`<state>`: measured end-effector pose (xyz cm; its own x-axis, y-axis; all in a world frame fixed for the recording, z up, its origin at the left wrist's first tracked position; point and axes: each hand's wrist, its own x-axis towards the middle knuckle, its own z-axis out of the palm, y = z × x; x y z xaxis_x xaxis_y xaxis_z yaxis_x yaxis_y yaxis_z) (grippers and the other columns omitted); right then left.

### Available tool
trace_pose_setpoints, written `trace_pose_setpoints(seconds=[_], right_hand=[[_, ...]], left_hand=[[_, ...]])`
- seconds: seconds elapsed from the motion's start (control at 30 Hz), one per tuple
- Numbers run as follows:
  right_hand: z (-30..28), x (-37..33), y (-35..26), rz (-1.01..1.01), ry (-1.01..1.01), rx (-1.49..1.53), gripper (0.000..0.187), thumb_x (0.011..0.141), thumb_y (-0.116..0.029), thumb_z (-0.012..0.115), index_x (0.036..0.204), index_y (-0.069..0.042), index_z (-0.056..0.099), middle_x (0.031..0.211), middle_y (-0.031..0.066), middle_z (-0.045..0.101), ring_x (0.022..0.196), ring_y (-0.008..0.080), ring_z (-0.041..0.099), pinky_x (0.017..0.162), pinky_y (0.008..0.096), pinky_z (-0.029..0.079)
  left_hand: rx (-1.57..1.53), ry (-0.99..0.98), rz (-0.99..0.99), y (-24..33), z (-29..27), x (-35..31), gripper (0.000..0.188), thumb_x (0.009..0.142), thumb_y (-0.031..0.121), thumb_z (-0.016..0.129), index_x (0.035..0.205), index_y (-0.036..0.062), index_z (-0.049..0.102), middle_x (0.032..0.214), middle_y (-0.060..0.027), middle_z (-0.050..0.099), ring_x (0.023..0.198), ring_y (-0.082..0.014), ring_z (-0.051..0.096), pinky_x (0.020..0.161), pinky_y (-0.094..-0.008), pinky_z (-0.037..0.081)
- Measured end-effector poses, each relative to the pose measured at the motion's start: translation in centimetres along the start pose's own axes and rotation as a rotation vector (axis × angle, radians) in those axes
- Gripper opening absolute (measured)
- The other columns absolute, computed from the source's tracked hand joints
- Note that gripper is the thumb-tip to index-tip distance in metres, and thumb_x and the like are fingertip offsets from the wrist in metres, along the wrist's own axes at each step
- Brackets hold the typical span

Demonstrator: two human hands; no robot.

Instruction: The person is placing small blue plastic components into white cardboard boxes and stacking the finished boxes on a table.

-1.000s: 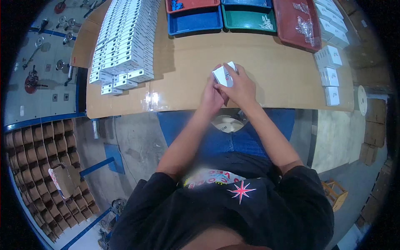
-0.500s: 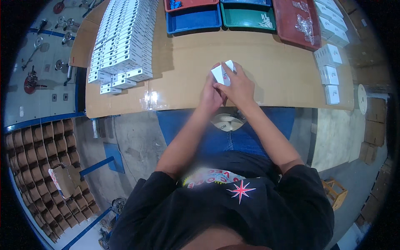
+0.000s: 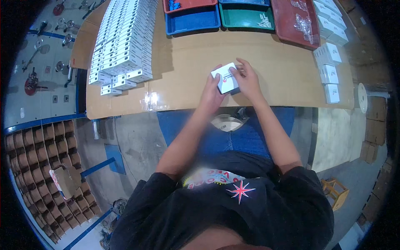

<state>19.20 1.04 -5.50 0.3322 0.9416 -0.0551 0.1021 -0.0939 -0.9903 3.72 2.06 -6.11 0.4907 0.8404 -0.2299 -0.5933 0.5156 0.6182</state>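
Observation:
A small white box (image 3: pixel 226 81) with a red mark and dark print on its top face is between my hands, over the near part of the cardboard-covered table (image 3: pixel 187 75). My left hand (image 3: pixel 211 95) is wrapped round its left side and underside, thumb on the near left edge. My right hand (image 3: pixel 249 83) is at the right side, its thumb on the top face near the far right corner and its index finger raised and bent. The other right fingers are partly hidden behind the box.
Tall stacks of white boxes (image 3: pixel 125 50) fill the table's left. Along the back are a blue tray (image 3: pixel 193 23), a green tray (image 3: pixel 246 18) with white pieces, and a dark red tray (image 3: pixel 287 33) with clear plastic parts. More white boxes (image 3: pixel 329 75) line the right edge.
The box has turned so its printed top face shows more fully. My right hand has opened up and shifted right from over the box to its side; my left hand keeps its grip.

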Motion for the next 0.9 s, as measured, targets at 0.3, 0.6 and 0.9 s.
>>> trace_pose_setpoints(seconds=[0.3,0.6,0.9], right_hand=[[1.1,0.1,1.8,-0.034,-0.004,0.121,0.028,0.098,-0.026,0.074,0.106,0.001,0.068,0.087,0.0069,0.071,0.079,0.0119,0.065,0.070,0.0292,0.053],[1.6,-0.4,1.2,-0.129,0.013,0.175,0.025,0.100,-0.025,0.072,0.102,-0.002,0.063,0.083,0.0047,0.067,0.075,0.0110,0.062,0.068,0.0288,0.051],[2.0,-0.8,1.2,-0.187,0.023,0.091,0.020,0.104,-0.023,0.066,0.103,-0.004,0.062,0.089,0.0016,0.067,0.078,0.0077,0.063,0.068,0.0252,0.052]], left_hand=[[0.180,0.009,0.038,0.2,0.3,-0.9,0.049,0.111,0.030,0.047,0.155,0.0111,0.037,0.144,-0.0101,0.053,0.133,-0.0236,0.054,0.112,-0.0436,0.046],[0.195,-0.005,0.043,1.3,0.9,-1.1,0.046,0.111,0.030,0.048,0.152,0.0082,0.042,0.143,-0.0096,0.055,0.132,-0.0219,0.055,0.111,-0.0423,0.047],[0.333,0.106,0.121,1.2,0.8,-1.4,0.042,0.111,0.029,0.050,0.146,0.0060,0.048,0.132,-0.0076,0.061,0.120,-0.0169,0.061,0.103,-0.0352,0.051]])
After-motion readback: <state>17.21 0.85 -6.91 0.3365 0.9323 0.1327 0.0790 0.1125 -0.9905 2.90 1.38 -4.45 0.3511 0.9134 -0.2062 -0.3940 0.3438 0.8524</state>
